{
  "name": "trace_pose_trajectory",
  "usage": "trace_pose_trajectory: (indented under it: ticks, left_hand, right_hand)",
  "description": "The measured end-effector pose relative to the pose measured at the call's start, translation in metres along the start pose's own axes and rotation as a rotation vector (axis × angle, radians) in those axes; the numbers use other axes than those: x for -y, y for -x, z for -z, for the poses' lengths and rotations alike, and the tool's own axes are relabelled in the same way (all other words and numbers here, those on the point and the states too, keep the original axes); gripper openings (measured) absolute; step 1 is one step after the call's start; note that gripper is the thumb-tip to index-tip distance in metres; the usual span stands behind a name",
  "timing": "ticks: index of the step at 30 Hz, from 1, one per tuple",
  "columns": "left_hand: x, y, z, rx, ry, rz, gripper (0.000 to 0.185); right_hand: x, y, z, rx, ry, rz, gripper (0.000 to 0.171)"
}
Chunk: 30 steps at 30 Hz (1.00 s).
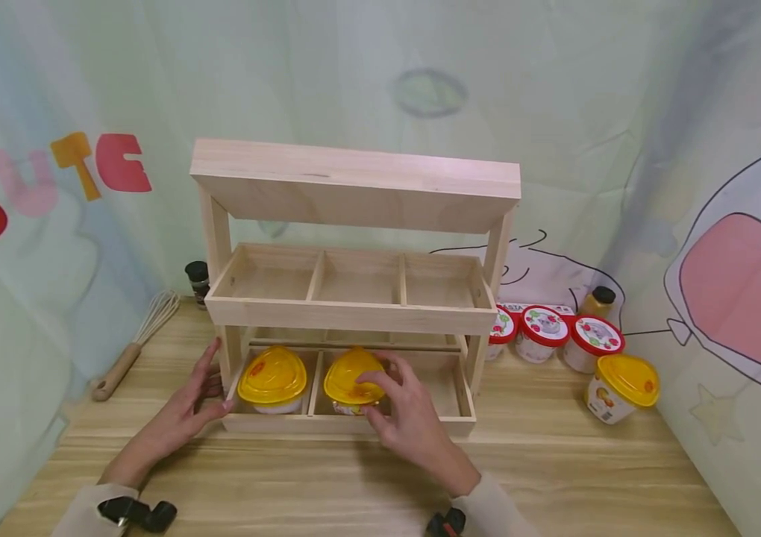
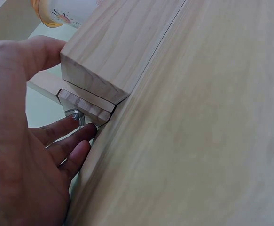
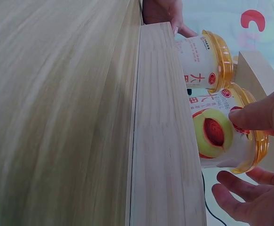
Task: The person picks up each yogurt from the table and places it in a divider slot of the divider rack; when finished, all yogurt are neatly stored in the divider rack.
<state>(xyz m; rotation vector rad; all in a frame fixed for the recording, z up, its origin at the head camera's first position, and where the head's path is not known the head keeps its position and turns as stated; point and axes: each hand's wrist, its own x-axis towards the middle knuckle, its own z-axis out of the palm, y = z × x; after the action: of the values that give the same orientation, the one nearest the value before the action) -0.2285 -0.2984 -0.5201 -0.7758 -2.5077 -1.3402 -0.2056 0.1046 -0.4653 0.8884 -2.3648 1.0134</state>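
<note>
Right hand [image 1: 407, 418] is on the yellow-lidded cup [image 1: 352, 382] at the centre of the frame, fingers curled over the lid rim and gripping it, thumb on the near side. The cup sits in the middle compartment of the wooden rack's [image 1: 354, 298] bottom tray, lid tipped slightly toward the camera, its axis near upright with the lid up. In the right wrist view the cup [image 3: 221, 136] shows a peach picture on its side wall, a fingertip pressed on the lid edge. A second yellow-lidded cup [image 1: 273, 379] stands upright in the compartment just left of it. Left hand [image 1: 186, 406] lies at the rack's lower left corner, fingers straight and relaxed, touching the post and tray edge; the left wrist view confirms fingertips [image 2: 80, 141] against the wood, grasping nothing. Both forearms come in from the bottom edge.
</note>
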Motion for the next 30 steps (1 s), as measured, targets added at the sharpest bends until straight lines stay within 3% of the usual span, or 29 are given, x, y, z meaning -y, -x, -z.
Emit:
trace_pose_trajectory:
  ticks: [9, 30]
  left_hand:
    - [-0.001, 0.0, 0.0, 0.005, 0.006, 0.01, 0.112]
    - [0.0, 0.001, 0.0, 0.015, -0.011, 0.051, 0.113]
  right_hand:
    - [-0.002, 0.005, 0.01, 0.024, 0.042, -0.032, 0.042]
    - [-0.015, 0.032, 0.054, -0.083, 0.141, -0.055, 0.057]
